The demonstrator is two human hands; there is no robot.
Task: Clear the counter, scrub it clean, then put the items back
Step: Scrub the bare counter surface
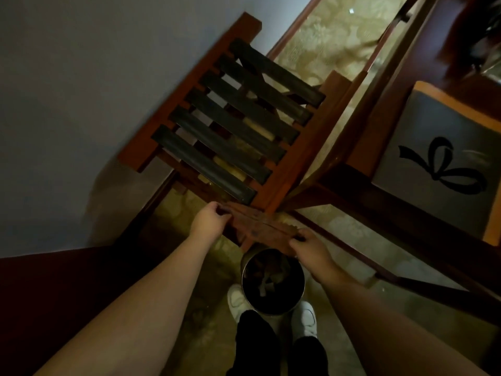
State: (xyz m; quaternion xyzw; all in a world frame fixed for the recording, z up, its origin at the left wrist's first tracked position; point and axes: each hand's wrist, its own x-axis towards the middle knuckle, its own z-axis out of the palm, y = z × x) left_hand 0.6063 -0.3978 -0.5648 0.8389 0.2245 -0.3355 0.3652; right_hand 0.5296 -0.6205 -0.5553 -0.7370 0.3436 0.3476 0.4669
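Both hands are on a flat reddish-brown board at lower centre of frame. My left hand pinches its left end, my right hand grips its right end, and the board hangs tilted over the bin. It looks like a tray or mat from the counter, but I can't tell which.

Risks, biggest first:
- Wooden slatted rack, upper centre: its near corner looks very close to the board's far edge, maybe touching. Swinging the board could knock it.
- Dark table frame, right of centre, crowds my right hand and leaves little room to turn.
- Bin sits just ahead of my white shoes, so a step forward could kick it over.
- My hold is at the ends only; tilt further and the board may slip into the bin.

Also around: grey bag with a black bow at right, grey wall at upper left. The counter itself isn't clearly in view.
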